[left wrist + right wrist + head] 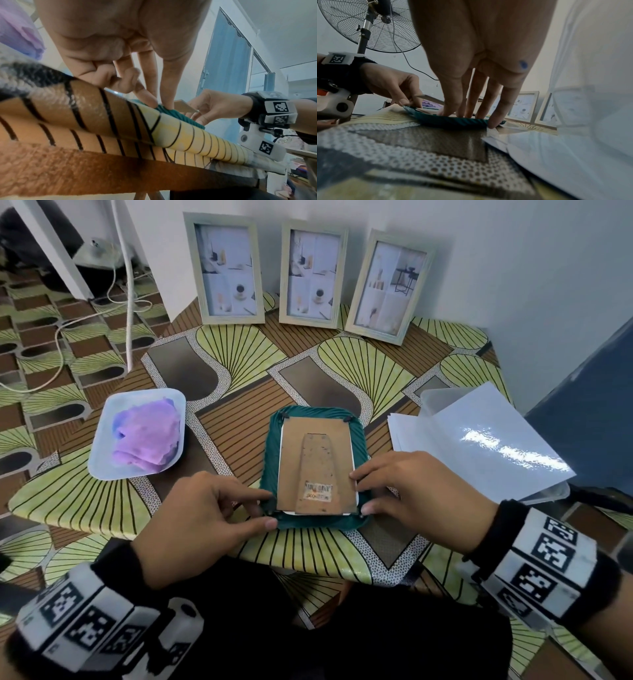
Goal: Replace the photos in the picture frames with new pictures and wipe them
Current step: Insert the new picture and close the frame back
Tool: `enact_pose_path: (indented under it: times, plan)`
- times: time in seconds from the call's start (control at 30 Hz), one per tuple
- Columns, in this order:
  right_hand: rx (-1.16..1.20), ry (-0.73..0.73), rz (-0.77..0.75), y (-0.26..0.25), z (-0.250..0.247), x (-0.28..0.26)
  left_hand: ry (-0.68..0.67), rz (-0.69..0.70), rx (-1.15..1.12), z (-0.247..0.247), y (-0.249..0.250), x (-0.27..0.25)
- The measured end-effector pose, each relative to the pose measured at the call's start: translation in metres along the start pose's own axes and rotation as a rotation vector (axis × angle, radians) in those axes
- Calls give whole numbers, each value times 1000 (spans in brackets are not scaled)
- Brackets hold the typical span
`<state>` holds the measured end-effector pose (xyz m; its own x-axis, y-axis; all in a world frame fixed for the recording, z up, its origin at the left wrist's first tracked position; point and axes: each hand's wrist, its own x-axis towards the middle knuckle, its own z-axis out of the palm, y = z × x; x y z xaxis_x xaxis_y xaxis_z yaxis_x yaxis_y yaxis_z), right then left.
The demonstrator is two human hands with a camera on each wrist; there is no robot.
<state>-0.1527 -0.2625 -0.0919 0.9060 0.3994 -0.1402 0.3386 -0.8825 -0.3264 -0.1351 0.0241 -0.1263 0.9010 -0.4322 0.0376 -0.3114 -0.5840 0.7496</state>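
Green frame (274,446) lies face-down on the table (239,364) w/ its brown backing (317,470) up; your left hand (198,515) pinches the frame's near-left corner, thumb & forefinger closing on the backing's edge. Your right hand (414,491) sits at the frame's right side, fingers (498,108) spread, tips on the frame edge & backing. Behind the frame stand 3 pale frames (313,273); left of it a tray (102,453) w/ a purple cloth (147,436), right of it glossy sheets (479,446).
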Motion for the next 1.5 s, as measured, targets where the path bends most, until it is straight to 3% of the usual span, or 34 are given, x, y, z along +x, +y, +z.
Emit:
enact_pose_path:
  times: [0.23, 0.4, 0.53, 0.63, 0.77, 1.03, 1.23, 1.5]
  plan:
    - [-8, -4, -10, 0, 2, 0, -32, 13, 15, 5, 4, -2]
    - [-14, -16, -6, 0, 1, 0, -41, 49, 157, 2, 14, -6]
    - [-28, 76, 49, -6, 3, -12, -13, 83, 214, -4, 19, -4]
    - [-93, 144, 125, -11, 3, -19, -80, 123, 338, -8, 20, 1]
    - [-8, 145, 174, -13, 7, -20, -205, 150, 515, -8, 19, 5]
    - [134, 253, 282, -18, 22, -14, -191, 140, 505, -4, 15, 3]
    - [167, 239, 319, -20, 22, -7, -198, 140, 490, -2, 16, 7]
    - [-106, 230, 239, -34, 28, -5, -199, 133, 525, -2, 16, 9]
